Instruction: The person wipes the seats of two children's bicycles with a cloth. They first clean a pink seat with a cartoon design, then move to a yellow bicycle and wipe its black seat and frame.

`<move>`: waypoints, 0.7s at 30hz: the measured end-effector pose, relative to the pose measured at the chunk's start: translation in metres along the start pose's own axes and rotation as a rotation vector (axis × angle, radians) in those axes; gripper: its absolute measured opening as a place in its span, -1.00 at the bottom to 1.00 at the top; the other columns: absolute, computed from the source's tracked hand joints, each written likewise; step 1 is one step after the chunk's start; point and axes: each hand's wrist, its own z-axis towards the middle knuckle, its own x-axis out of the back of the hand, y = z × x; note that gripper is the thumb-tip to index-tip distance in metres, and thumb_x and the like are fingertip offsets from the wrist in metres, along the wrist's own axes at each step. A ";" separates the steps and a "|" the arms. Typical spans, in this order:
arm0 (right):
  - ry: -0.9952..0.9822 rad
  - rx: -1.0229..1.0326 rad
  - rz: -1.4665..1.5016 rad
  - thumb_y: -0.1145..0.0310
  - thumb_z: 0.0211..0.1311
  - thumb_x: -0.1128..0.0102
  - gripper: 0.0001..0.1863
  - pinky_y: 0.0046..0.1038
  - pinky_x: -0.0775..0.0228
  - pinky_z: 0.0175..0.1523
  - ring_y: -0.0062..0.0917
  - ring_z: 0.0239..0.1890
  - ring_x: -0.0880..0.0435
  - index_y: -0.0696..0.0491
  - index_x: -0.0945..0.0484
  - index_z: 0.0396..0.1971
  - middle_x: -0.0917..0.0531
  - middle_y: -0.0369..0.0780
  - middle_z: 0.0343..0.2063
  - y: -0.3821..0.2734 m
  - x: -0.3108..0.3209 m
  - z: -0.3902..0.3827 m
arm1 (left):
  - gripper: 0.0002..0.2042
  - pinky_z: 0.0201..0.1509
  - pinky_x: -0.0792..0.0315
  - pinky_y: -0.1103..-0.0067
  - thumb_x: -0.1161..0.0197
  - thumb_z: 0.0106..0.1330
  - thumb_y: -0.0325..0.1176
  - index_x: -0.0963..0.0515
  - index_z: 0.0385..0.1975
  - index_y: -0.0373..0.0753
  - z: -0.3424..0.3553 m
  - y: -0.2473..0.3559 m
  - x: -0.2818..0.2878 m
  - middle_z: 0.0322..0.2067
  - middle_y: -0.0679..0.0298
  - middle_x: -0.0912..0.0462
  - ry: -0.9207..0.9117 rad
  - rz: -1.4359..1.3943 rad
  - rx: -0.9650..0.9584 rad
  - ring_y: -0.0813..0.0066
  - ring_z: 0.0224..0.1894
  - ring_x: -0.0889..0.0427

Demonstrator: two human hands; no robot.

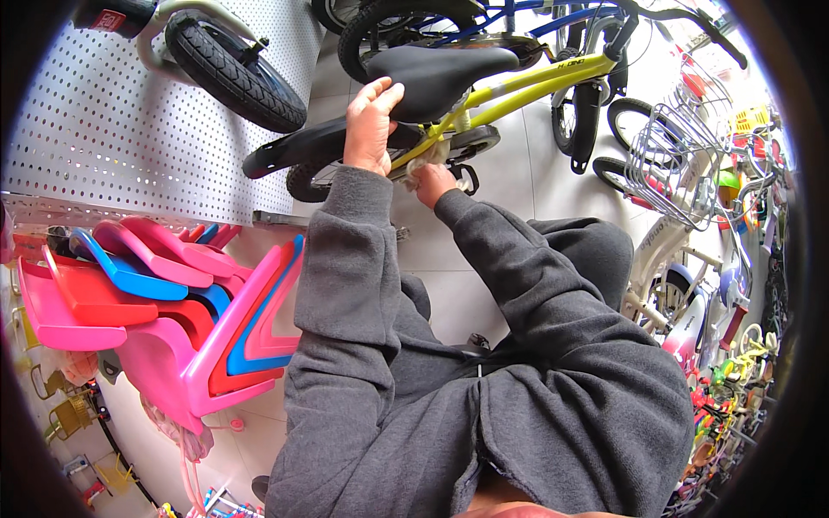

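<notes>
Yellow bike (527, 82): left hand (370, 129) closed on black fender (294, 147) below saddle (436, 73), right hand (429, 181) pressing cloth (429, 157) to frame; hard rubbing may tip it toward neighbouring bikes (682, 173).

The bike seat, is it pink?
No, the bike seat is black, sitting on a yellow frame, with the left hand resting against it.

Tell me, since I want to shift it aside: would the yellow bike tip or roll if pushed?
Probably both. The yellow bike stands on narrow wheels with no stand visible, and the left hand grips under its black saddle, seemingly steadying it. The right hand presses a cloth to the frame, so pushing could roll it.
</notes>
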 end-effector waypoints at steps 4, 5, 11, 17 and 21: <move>-0.288 -0.201 0.335 0.35 -0.38 -0.36 -0.63 -0.41 -0.46 -0.20 -0.32 -0.39 -0.65 0.06 -0.64 -0.39 -0.65 -0.10 -0.49 -0.020 0.010 -0.019 | -0.60 0.06 -0.10 0.38 -0.19 0.15 -0.20 -0.42 -0.02 -0.19 -0.003 0.002 -0.001 -0.12 0.32 -0.42 0.001 0.011 0.011 0.50 -0.01 -0.27; -0.200 -0.128 0.248 0.40 -0.34 -0.29 -0.71 -0.37 -0.46 -0.23 -0.29 -0.40 -0.64 0.06 -0.64 -0.44 -0.64 -0.11 -0.49 -0.028 0.012 -0.021 | -0.60 0.06 -0.10 0.37 -0.19 0.16 -0.20 -0.41 -0.02 -0.19 -0.004 0.002 -0.001 -0.10 0.32 -0.42 -0.017 0.014 0.002 0.50 0.00 -0.27; 0.556 0.331 -0.123 0.63 -0.23 -0.02 -0.71 -0.32 -0.36 -0.06 -0.26 -0.17 -0.50 0.07 -0.56 -0.41 -0.57 -0.19 -0.29 -0.037 0.041 -0.018 | -0.60 0.06 -0.11 0.38 -0.19 0.16 -0.20 -0.42 -0.02 -0.19 -0.006 0.003 0.005 -0.05 0.30 -0.40 -0.059 0.060 -0.003 0.49 0.04 -0.24; 0.665 0.344 -0.317 0.58 -0.21 -0.07 -0.66 -0.30 -0.30 0.05 -0.18 0.02 -0.38 0.12 -0.52 -0.29 -0.48 -0.14 -0.14 -0.015 0.034 0.003 | -0.59 0.05 -0.15 0.38 -0.19 0.17 -0.19 -0.41 0.00 -0.19 -0.002 0.004 0.012 -0.07 0.31 -0.40 -0.080 0.084 0.010 0.44 0.02 -0.24; 0.620 0.322 -0.421 0.52 -0.14 -0.07 -0.70 -0.32 -0.30 0.03 -0.17 0.11 -0.30 0.11 -0.51 -0.29 -0.42 -0.13 -0.07 -0.020 0.004 0.008 | -0.55 0.04 -0.17 0.39 -0.17 0.20 -0.16 -0.36 0.05 -0.21 -0.001 0.004 0.014 -0.08 0.33 -0.41 -0.108 0.155 0.003 0.50 -0.01 -0.27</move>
